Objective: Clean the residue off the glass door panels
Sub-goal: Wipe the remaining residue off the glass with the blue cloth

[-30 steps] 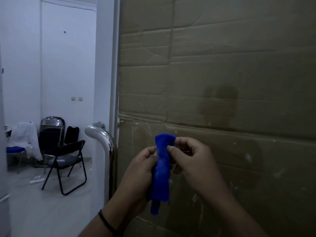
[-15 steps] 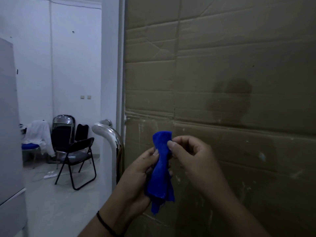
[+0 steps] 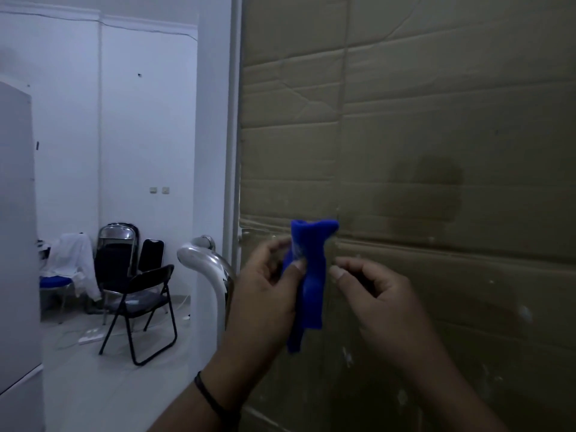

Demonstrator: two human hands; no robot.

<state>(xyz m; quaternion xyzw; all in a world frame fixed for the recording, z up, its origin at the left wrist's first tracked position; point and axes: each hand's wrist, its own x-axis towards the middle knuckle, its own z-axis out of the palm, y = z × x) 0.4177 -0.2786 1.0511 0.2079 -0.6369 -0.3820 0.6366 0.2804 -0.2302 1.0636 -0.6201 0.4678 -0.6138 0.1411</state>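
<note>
Glass door panel point(image 3: 436, 120) fills the right side of the view, with flattened cardboard point(image 3: 452, 73) showing behind it. White specks and smears of residue point(image 3: 402, 397) mark the lower part of the panel.

Blue cloth point(image 3: 308, 275) is bunched into an upright roll, held in front of the panel at about handle height; whether it touches the glass cannot be told. Left hand point(image 3: 265, 291) grasps the cloth, thumb pressed on its front and fingers behind it. A dark band point(image 3: 212, 400) circles the left wrist.

Right hand point(image 3: 374, 291) sits just beside the cloth, apart from it, its fingers curled inward with thumb and forefinger close together and nothing held.

Chrome door handle point(image 3: 212, 269) curves down at the door's left edge, just left of the left hand. White door frame point(image 3: 215, 120) stands beside it.

In the room beyond: black folding chairs point(image 3: 140, 291) on a pale floor point(image 3: 93, 385), one chair draped with a white garment point(image 3: 74, 260)
</note>
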